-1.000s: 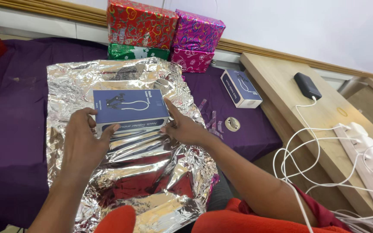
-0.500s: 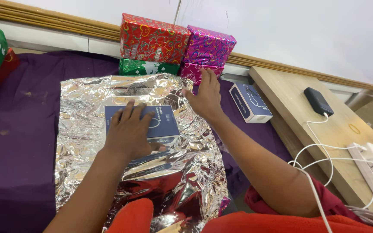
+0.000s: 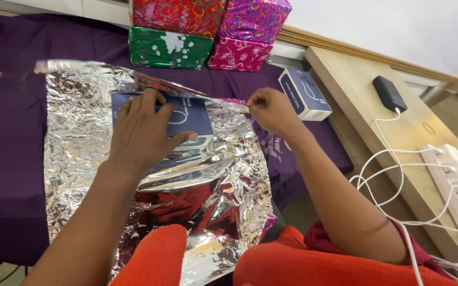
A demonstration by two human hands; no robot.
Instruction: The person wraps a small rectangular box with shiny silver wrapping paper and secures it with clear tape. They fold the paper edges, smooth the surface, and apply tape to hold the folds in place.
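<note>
A flat dark-blue box point(image 3: 184, 114) lies under the left hand point(image 3: 144, 130), resting on a crinkled sheet of silver foil wrap point(image 3: 208, 180) that spreads out below and to both sides of that hand. The far edge of the sheet is lifted and folded over toward the box. Beyond the hands stand four wrapped gifts: a green one point(image 3: 168, 48), a red one point(image 3: 176, 15) on top of it, and two pink-purple ones point(image 3: 239, 53) beside them. Just right of the right hand point(image 3: 271, 111) sits a second blue box point(image 3: 304, 94).

Everything rests on a purple cloth point(image 3: 6, 122); farther right is a wooden tabletop point(image 3: 367, 100) with a black power bank point(image 3: 389, 93) and white cables point(image 3: 398, 164).

The left hand lies flat, fingers spread, pressing the box. The right hand is closed, pinching the foil's raised edge.
</note>
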